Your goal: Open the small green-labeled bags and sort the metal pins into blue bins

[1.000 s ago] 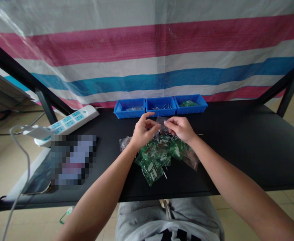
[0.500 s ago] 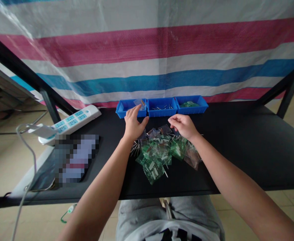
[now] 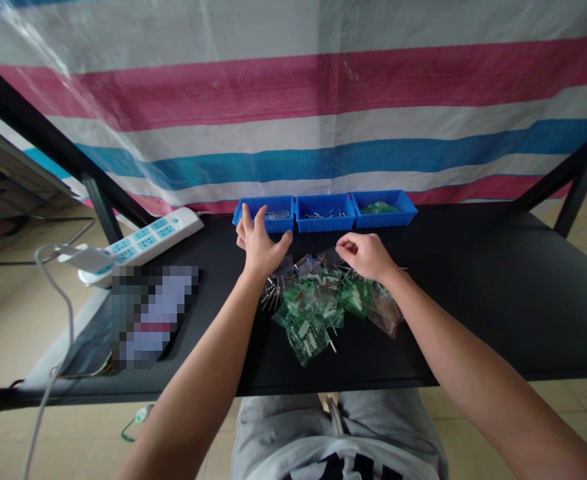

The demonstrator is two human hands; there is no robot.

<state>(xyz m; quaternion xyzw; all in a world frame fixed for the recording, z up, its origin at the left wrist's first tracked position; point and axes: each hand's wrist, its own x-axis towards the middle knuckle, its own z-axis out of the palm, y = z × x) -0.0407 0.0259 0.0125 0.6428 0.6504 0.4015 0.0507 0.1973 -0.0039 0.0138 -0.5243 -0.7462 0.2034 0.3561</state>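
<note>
Black table (image 3: 473, 300): left hand (image 3: 261, 245) splayed by bins (image 3: 324, 225), right hand (image 3: 369, 257) curled (grip unclear) over bags (image 3: 313, 313).

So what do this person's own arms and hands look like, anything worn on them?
Both are bare. The left hand and right hand wear no gloves, and no ring, watch or wristband shows. The forearms are uncovered along all that is in view, with no sleeve edge visible. The only garment seen is grey clothing on the lap.

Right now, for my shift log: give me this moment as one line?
left hand open, empty, by left blue bin | right hand curled shut over bag pile | pile on black table
</note>
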